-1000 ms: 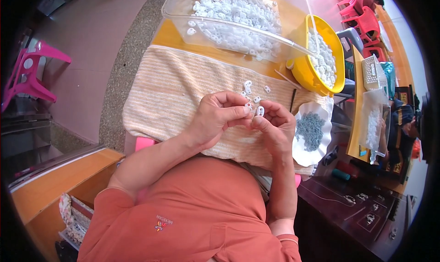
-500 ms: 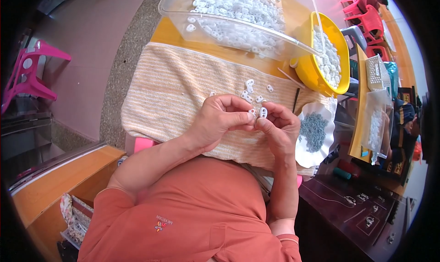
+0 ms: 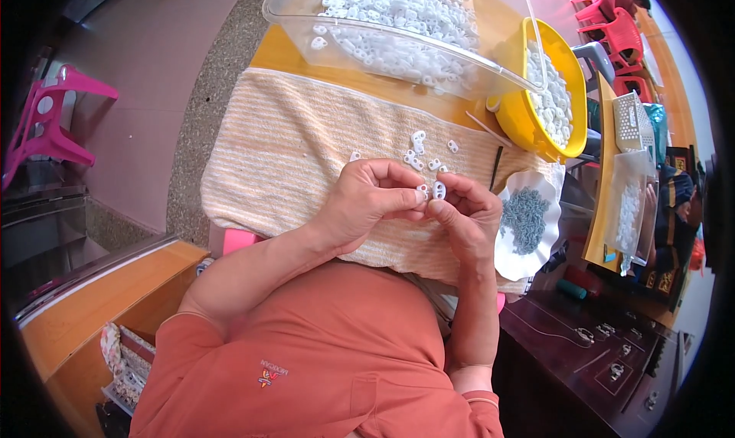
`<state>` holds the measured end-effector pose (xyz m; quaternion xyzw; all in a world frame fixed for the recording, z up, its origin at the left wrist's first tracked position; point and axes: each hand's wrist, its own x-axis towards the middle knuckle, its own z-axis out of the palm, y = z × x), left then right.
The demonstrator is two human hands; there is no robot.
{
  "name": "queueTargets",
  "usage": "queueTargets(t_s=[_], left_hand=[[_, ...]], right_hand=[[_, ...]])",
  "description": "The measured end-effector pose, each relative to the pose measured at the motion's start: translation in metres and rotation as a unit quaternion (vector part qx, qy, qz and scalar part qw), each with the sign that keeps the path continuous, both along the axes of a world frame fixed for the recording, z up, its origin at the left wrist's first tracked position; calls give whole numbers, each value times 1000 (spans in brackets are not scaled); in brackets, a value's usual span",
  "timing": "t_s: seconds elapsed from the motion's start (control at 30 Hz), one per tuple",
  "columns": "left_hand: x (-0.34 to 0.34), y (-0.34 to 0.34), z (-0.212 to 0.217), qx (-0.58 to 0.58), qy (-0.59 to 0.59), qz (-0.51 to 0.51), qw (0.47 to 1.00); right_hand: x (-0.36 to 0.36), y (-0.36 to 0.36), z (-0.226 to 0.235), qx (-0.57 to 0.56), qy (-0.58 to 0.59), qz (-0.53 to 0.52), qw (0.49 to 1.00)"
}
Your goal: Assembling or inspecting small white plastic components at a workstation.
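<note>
Over the striped towel (image 3: 291, 147), my two hands meet near the middle. Thumb and fingers of my left hand (image 3: 360, 201) pinch a small white plastic piece (image 3: 423, 189), mostly covered by the fingertips. My right hand (image 3: 471, 212) is closed on an oval white two-holed piece (image 3: 439, 190), like a cord lock, held upright right beside the other. The two pieces look slightly apart. Just beyond the fingers lie several loose white two-holed pieces (image 3: 418, 141). To the right of my right hand, a white wavy-edged plate (image 3: 547, 248) bears a heap of tiny grey-blue parts (image 3: 525, 220), perhaps springs.
A clear plastic bin (image 3: 295, 21) full of white pieces stands at the far side. Right of it is a yellow basket (image 3: 579, 93) of white parts. A black stick (image 3: 496, 168) and a pale stick (image 3: 487, 128) lie near it. Pink stool (image 3: 57, 132) at left.
Both hands keep the same pinch on the white pieces, nearly still. The view has shifted very slightly; nothing else visibly differs.
</note>
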<state>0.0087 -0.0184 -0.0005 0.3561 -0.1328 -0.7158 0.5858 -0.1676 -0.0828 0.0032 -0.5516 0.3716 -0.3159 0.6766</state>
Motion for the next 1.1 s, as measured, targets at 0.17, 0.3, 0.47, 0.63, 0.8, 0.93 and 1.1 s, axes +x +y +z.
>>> queueTargets(t_s=[0.17, 0.3, 0.47, 0.63, 0.8, 0.93, 1.1], left_hand=[[-1, 0, -1, -5, -2, 0, 1000], [-1, 0, -2, -6, -2, -3, 1000], [-1, 0, -2, 6, 0, -9, 1000], [-2, 0, -4, 7, -9, -14, 1000], [-2, 1, -7, 10, -19, -15, 1000], [-2, 1, -4, 15, -16, -21, 1000], [-1, 1, -5, -5, -16, -34, 999]], right_hand=[[0, 1, 2, 10, -3, -3, 1000], [-1, 0, 0, -2, 0, 5, 1000], [0, 1, 0, -1, -8, 8, 1000], [1, 2, 3, 3, 4, 9, 1000], [3, 4, 8, 17, -3, 8, 1000], [-2, 3, 0, 12, -5, 12, 1000], [-4, 4, -2, 41, -15, 11, 999]])
